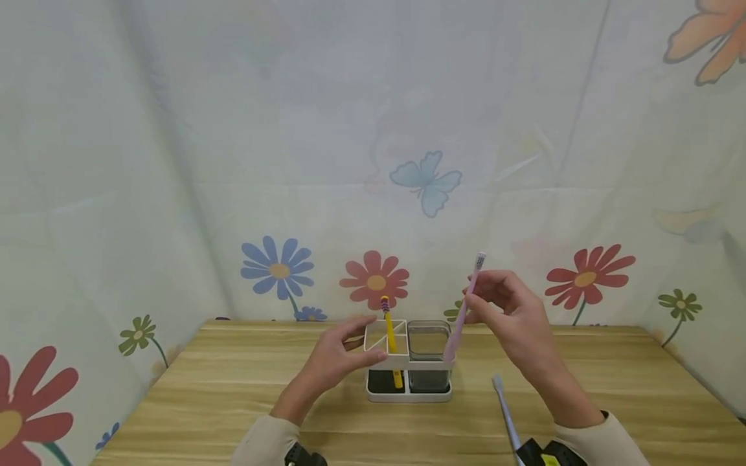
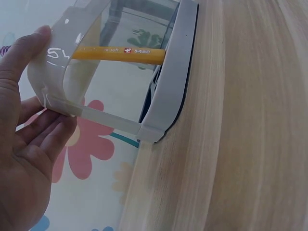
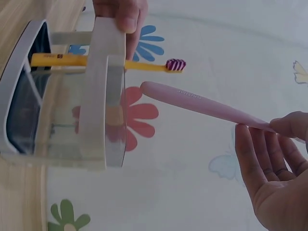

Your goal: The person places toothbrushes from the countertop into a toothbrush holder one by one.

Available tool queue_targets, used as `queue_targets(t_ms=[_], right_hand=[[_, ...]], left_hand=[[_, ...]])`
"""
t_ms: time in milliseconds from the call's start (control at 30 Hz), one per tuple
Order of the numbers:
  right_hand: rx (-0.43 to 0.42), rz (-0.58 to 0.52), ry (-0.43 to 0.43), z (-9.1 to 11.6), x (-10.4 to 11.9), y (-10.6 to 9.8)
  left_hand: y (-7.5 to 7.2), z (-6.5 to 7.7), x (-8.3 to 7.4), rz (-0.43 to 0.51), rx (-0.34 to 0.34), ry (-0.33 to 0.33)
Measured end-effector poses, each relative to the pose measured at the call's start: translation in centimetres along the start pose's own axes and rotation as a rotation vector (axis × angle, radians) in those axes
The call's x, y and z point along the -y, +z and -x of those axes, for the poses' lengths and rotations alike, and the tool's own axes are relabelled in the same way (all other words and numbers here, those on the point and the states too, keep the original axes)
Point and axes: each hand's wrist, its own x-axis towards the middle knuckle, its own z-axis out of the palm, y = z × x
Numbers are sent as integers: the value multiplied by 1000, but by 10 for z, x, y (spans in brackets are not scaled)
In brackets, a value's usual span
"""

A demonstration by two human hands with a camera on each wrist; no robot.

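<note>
A white toothbrush holder [image 1: 415, 396] with a divided upper rack stands on the table. My left hand [image 1: 335, 353] grips the rack's left end, thumb on one side and fingers on the other, as the left wrist view shows. Through one of its compartments stands a yellow toothbrush [image 1: 390, 331] with purple bristles up, its handle reaching down to the base. My right hand [image 1: 519, 317] pinches a pink toothbrush [image 1: 464, 314] near its head, bristles up. In the right wrist view the pink handle [image 3: 207, 104] points toward the holder, its end apart from the rack.
A clear cup [image 1: 430, 382] sits in the holder's right side. On the wooden table [image 1: 268, 362], right of the holder, lies a light blue toothbrush [image 1: 506, 411], close to my right wrist. A flower-printed curtain [image 1: 326, 213] hangs behind the table.
</note>
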Motion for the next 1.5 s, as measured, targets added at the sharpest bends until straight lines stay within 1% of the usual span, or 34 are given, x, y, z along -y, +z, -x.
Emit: queue_targets(t_ms=[133, 467, 767, 933, 1100, 1300, 1500], right_hand=[[-6, -14, 20, -4, 0, 12], [-35, -95, 86, -17, -5, 40], [-71, -111, 127, -25, -10, 59], [-50, -123, 136, -26, -15, 66], [-28, -119, 144, -25, -21, 70], [-3, -91, 187, -24, -29, 75], [41, -67, 225, -19, -37, 81]], left_hand=[[0, 0, 0, 0, 2, 6], [4, -1, 2, 11, 11, 12], [4, -2, 3, 21, 19, 13], [2, -2, 0, 21, 13, 19], [0, -1, 0, 27, 5, 20], [-1, -1, 2, 12, -5, 24], [-1, 0, 4, 8, 7, 18]])
